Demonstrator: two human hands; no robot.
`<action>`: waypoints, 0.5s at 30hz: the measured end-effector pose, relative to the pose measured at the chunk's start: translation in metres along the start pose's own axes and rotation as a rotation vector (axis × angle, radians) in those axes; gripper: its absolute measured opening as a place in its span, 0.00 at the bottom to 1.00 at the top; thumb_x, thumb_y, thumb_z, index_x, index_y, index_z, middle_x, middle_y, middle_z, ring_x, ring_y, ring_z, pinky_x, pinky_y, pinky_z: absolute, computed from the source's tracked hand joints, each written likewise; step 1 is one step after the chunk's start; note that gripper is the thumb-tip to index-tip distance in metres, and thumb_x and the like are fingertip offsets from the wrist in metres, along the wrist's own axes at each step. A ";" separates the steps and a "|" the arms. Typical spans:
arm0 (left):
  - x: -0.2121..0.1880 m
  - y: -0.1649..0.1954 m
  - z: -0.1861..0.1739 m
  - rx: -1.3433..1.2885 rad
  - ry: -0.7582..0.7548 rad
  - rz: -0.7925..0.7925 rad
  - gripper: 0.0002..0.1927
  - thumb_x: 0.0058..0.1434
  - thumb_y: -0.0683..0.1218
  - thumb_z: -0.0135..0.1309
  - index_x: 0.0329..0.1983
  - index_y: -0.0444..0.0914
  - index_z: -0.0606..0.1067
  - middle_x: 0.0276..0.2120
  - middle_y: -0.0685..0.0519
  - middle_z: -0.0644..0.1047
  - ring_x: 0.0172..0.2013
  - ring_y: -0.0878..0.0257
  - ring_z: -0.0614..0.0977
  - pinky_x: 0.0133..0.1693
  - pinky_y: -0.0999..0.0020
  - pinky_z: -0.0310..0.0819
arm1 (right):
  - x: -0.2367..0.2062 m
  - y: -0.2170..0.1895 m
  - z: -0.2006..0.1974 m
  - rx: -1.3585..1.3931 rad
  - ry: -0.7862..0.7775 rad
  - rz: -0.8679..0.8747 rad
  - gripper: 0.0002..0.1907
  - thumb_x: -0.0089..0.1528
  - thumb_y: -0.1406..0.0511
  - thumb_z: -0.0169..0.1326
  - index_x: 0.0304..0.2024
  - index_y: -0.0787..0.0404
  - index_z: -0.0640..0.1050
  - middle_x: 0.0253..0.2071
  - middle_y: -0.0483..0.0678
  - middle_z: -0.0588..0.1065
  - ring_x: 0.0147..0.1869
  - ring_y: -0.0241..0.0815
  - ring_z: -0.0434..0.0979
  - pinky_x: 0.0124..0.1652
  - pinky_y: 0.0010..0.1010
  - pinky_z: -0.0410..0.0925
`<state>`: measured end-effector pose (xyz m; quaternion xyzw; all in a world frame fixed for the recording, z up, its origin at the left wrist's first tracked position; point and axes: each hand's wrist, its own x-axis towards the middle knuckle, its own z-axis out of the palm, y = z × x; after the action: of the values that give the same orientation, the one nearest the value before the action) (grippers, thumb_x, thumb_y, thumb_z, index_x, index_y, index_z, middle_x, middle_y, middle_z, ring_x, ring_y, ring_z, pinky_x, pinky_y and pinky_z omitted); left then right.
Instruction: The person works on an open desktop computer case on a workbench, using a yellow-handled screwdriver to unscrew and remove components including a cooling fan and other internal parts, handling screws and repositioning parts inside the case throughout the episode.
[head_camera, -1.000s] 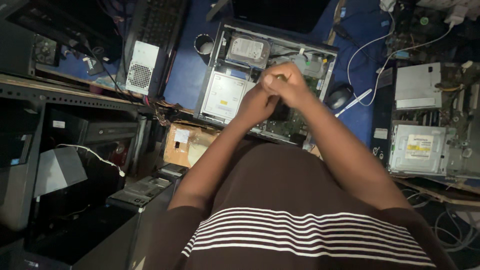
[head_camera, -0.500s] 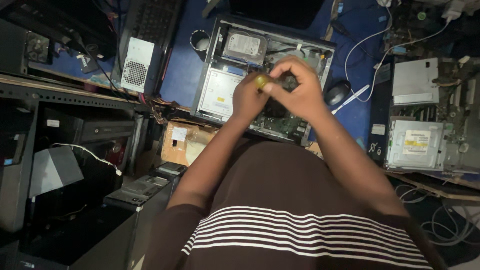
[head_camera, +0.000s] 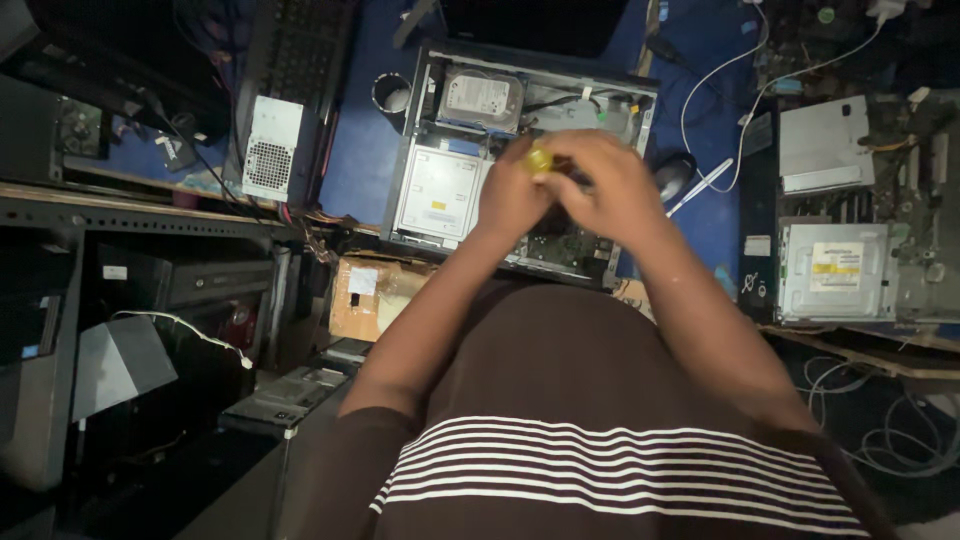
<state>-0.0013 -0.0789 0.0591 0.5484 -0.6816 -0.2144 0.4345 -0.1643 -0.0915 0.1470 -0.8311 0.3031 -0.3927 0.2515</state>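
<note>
Since half a second ago both hands have drifted a little to the right above the open computer case (head_camera: 520, 160), and the small yellow object (head_camera: 540, 158) now sits more plainly at their top edge. The left hand (head_camera: 515, 195) is clenched around that yellow object, which looks like a tool handle, though its tip is hidden. The right hand (head_camera: 610, 185) is curled against the left, fingers closed over the same spot; whether it grips the handle too I cannot tell. Both hover over the case's middle, just below its silver hard drive (head_camera: 482, 97) and right of its grey metal cover plate (head_camera: 438, 190). Judging by the lidless case with drive and circuit board (head_camera: 560, 245) still seated, the work inside seems under way, not finished. A mouse (head_camera: 675, 175) lies on the blue tabletop (head_camera: 355, 170) right of the case.
</note>
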 end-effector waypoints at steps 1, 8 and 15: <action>0.001 0.005 0.000 -0.003 -0.005 0.033 0.15 0.54 0.41 0.60 0.46 0.38 0.76 0.43 0.41 0.77 0.43 0.40 0.81 0.42 0.53 0.77 | -0.002 0.002 -0.004 -0.008 0.015 0.021 0.14 0.64 0.70 0.64 0.50 0.64 0.77 0.49 0.55 0.79 0.52 0.53 0.82 0.51 0.36 0.74; 0.006 0.028 0.003 -0.207 -0.127 0.114 0.12 0.66 0.40 0.55 0.52 0.37 0.73 0.45 0.43 0.78 0.46 0.41 0.81 0.45 0.53 0.77 | -0.021 0.009 -0.027 0.137 0.115 0.151 0.13 0.72 0.69 0.60 0.57 0.66 0.73 0.52 0.54 0.80 0.56 0.45 0.84 0.53 0.34 0.76; 0.004 0.029 0.012 -0.201 -0.223 0.090 0.10 0.67 0.41 0.54 0.50 0.36 0.73 0.45 0.43 0.79 0.46 0.41 0.81 0.45 0.52 0.76 | -0.033 0.008 -0.031 0.030 0.101 0.285 0.14 0.68 0.70 0.61 0.54 0.67 0.74 0.47 0.54 0.82 0.49 0.43 0.85 0.40 0.30 0.72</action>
<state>-0.0279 -0.0761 0.0762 0.4439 -0.7246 -0.3212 0.4181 -0.2082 -0.0796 0.1427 -0.7549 0.4245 -0.3988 0.3013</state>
